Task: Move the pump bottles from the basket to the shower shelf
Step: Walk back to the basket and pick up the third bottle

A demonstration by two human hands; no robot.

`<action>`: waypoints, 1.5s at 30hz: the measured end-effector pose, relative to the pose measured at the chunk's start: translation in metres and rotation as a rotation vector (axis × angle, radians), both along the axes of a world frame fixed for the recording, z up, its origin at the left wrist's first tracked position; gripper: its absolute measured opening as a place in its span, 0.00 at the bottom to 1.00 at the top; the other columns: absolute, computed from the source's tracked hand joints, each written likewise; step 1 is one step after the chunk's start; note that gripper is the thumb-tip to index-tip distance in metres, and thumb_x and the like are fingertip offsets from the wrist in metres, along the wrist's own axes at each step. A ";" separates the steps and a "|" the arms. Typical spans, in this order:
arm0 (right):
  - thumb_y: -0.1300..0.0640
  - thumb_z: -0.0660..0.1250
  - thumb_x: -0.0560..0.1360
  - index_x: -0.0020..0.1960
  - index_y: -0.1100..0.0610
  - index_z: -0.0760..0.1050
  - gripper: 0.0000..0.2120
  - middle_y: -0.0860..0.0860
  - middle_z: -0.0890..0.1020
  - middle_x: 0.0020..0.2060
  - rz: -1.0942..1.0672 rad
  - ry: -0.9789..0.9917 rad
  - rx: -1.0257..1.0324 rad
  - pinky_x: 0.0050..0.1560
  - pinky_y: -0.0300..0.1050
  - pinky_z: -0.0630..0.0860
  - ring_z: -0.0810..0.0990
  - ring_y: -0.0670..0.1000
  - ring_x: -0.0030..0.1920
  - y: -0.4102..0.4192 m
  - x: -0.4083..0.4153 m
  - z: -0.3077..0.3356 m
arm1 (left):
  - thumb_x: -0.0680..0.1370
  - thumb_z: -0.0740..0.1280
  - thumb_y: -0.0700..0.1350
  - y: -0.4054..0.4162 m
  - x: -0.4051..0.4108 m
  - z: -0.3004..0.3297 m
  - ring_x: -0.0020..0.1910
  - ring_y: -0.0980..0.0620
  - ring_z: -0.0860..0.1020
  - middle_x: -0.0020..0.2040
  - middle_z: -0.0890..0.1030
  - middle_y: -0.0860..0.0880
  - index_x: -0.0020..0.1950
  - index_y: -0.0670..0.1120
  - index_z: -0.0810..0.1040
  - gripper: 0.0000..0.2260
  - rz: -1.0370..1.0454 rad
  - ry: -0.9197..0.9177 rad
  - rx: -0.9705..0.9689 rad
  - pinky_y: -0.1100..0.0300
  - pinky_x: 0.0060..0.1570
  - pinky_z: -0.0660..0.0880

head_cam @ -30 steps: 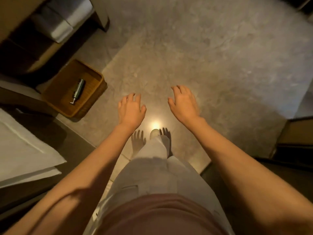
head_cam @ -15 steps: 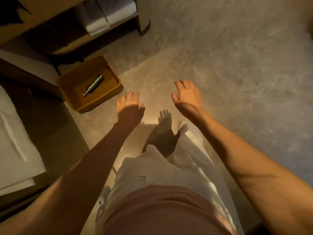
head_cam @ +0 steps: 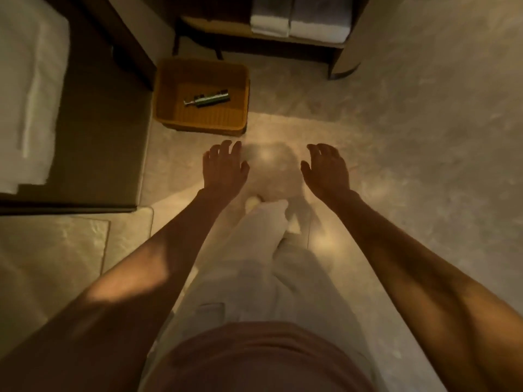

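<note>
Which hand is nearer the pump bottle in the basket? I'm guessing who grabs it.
Left. The left hand hovers open just short of the basket holding the pump bottle; the right hand hovers open farther off to the right.

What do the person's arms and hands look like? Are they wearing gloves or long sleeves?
No gloves and no long sleeves. Both forearms are bare all the way down, and the left hand and right hand are bare too. I can see no watch, bracelet or ring, though the picture is dim and a bit blurry. Lower down, the person wears a pinkish top and light, whitish trousers.
</note>
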State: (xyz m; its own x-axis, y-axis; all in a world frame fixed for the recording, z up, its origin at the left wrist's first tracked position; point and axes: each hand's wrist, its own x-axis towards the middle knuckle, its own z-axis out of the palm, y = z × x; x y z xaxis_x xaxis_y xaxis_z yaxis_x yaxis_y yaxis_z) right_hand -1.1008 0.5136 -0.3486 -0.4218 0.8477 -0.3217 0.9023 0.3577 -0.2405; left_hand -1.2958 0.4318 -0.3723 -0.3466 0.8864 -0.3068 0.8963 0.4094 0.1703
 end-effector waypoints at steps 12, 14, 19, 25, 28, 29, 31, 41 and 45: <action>0.52 0.57 0.79 0.71 0.58 0.64 0.22 0.59 0.68 0.70 0.406 -0.047 -0.047 0.72 0.55 0.60 0.60 0.59 0.73 0.128 -0.153 -0.038 | 0.78 0.61 0.49 0.071 -0.096 -0.002 0.67 0.41 0.68 0.70 0.70 0.43 0.71 0.45 0.65 0.22 0.418 -0.020 -0.016 0.47 0.66 0.63; 0.51 0.57 0.79 0.71 0.58 0.63 0.22 0.58 0.67 0.71 0.450 -0.061 -0.055 0.72 0.54 0.59 0.59 0.58 0.74 0.145 -0.177 -0.041 | 0.78 0.60 0.50 0.081 -0.111 -0.002 0.68 0.40 0.68 0.71 0.69 0.42 0.72 0.45 0.64 0.23 0.498 -0.032 -0.021 0.46 0.66 0.63; 0.54 0.59 0.78 0.70 0.59 0.65 0.22 0.60 0.69 0.69 0.620 -0.014 -0.055 0.68 0.54 0.63 0.65 0.60 0.70 0.181 -0.236 -0.047 | 0.77 0.60 0.49 0.099 -0.134 -0.008 0.68 0.39 0.67 0.70 0.69 0.41 0.71 0.45 0.66 0.23 0.710 -0.077 0.017 0.47 0.67 0.61; 0.55 0.60 0.74 0.64 0.63 0.72 0.20 0.63 0.78 0.58 0.909 0.028 -0.090 0.58 0.57 0.75 0.75 0.63 0.60 0.236 -0.295 -0.065 | 0.79 0.58 0.50 0.139 -0.146 -0.015 0.68 0.40 0.66 0.72 0.67 0.41 0.72 0.45 0.63 0.22 0.965 -0.142 -0.029 0.47 0.68 0.60; 0.53 0.57 0.77 0.67 0.60 0.69 0.21 0.61 0.73 0.65 1.039 -0.037 -0.099 0.65 0.57 0.70 0.70 0.61 0.68 0.268 -0.315 -0.063 | 0.79 0.57 0.50 0.164 -0.146 -0.018 0.69 0.40 0.65 0.72 0.66 0.42 0.73 0.45 0.61 0.23 1.072 -0.134 -0.054 0.47 0.69 0.60; 0.52 0.58 0.78 0.68 0.58 0.67 0.21 0.59 0.70 0.68 1.087 -0.067 -0.100 0.67 0.57 0.68 0.67 0.59 0.70 0.280 -0.320 -0.065 | 0.79 0.57 0.51 0.174 -0.145 -0.020 0.69 0.40 0.65 0.73 0.66 0.42 0.73 0.46 0.61 0.23 1.103 -0.130 -0.063 0.48 0.69 0.60; 0.51 0.58 0.79 0.70 0.56 0.65 0.21 0.57 0.67 0.71 1.162 -0.085 -0.088 0.69 0.56 0.64 0.63 0.57 0.72 0.302 -0.332 -0.071 | 0.79 0.56 0.52 0.194 -0.146 -0.028 0.70 0.41 0.65 0.73 0.66 0.42 0.73 0.46 0.61 0.23 1.171 -0.143 -0.086 0.48 0.69 0.60; 0.49 0.57 0.79 0.72 0.56 0.62 0.24 0.56 0.66 0.72 1.316 -0.126 -0.161 0.70 0.54 0.60 0.60 0.56 0.74 0.355 -0.389 -0.147 | 0.79 0.60 0.49 0.243 -0.172 -0.125 0.68 0.39 0.68 0.71 0.69 0.41 0.72 0.44 0.64 0.23 1.331 -0.200 -0.052 0.47 0.66 0.63; 0.48 0.57 0.79 0.72 0.57 0.62 0.24 0.57 0.67 0.71 1.322 -0.109 -0.109 0.70 0.54 0.61 0.60 0.56 0.73 0.369 -0.426 -0.215 | 0.77 0.62 0.48 0.261 -0.198 -0.206 0.64 0.36 0.72 0.67 0.73 0.38 0.69 0.41 0.69 0.21 1.274 -0.178 0.009 0.44 0.63 0.68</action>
